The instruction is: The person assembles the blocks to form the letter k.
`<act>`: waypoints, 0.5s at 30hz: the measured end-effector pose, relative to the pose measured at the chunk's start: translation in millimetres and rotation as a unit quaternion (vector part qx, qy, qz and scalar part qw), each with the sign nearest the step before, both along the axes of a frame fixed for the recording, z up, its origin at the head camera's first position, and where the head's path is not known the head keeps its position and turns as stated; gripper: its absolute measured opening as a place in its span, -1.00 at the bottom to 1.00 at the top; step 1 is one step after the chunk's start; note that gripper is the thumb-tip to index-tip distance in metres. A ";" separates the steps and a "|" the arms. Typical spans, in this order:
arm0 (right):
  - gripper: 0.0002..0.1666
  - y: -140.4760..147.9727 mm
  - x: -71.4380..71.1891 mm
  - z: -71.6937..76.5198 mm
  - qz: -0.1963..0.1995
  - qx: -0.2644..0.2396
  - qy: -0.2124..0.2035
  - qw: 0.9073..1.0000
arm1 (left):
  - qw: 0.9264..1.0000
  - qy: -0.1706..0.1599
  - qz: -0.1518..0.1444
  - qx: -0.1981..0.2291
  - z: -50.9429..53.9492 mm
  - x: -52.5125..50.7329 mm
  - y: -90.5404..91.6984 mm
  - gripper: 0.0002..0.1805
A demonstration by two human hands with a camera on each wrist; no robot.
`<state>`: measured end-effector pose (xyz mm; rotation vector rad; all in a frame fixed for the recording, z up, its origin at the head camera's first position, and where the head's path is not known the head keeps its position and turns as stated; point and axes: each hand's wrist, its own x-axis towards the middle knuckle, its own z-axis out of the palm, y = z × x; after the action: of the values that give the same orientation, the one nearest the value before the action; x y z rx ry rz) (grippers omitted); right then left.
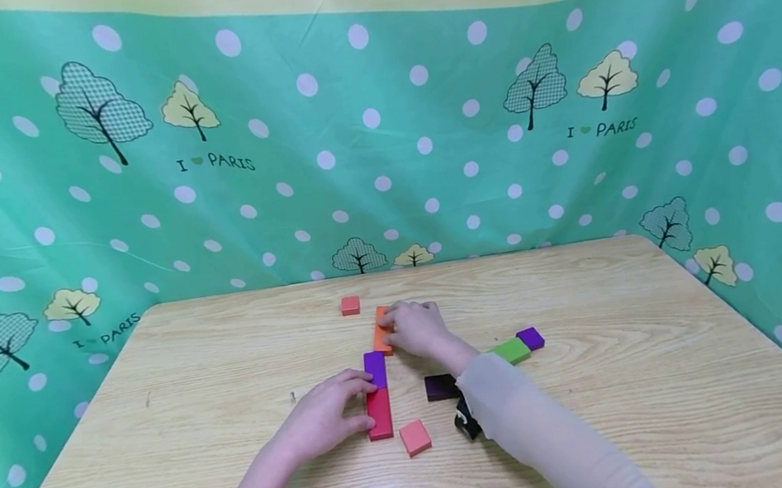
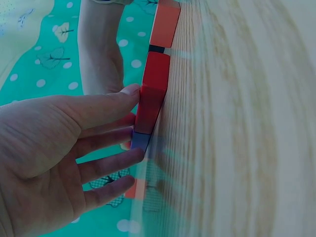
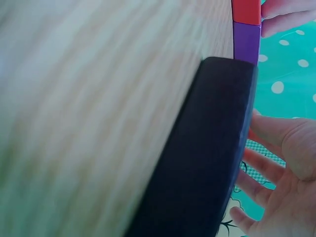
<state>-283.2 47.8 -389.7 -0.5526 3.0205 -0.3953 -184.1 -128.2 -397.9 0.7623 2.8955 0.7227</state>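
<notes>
My left hand (image 1: pixel 328 415) reaches in from the left. Its thumb touches the red block (image 1: pixel 379 414), and its fingertips lie at the purple block (image 1: pixel 374 369) joined to the red one's far end. The left wrist view has this hand (image 2: pixel 54 133) with fingers fairly straight and spread beside the red block (image 2: pixel 154 94). Further back, my right hand (image 1: pixel 418 329) touches the right side of the orange block (image 1: pixel 380 333), which stands just beyond the purple one. In the right wrist view, the right hand's fingers (image 3: pixel 264 165) are loosely extended; a dark block hides their contact.
A pink block (image 1: pixel 415 437) lies right of the red one, and another pink block (image 1: pixel 351 306) sits at the back. Under the right forearm are a dark block (image 1: pixel 440 388) and a green block (image 1: pixel 513 350), with a small purple block (image 1: pixel 530 339) at the green one's end.
</notes>
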 end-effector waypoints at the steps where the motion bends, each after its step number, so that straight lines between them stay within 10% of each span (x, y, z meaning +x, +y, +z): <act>1: -0.59 -0.4 0.2 -0.1 0.001 0.003 0.001 1.000 | 1.000 -0.001 0.001 0.000 -0.3 0.2 0.0 -0.57; 15: -0.59 -7.3 -2.3 -3.1 0.011 0.021 0.003 1.000 | 1.000 -0.001 0.000 0.002 -0.5 -0.2 0.4 -0.58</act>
<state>-285.5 40.4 -392.9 -0.5853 3.0184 -0.3297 -184.3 -127.8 -398.5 0.7625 2.8930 0.7281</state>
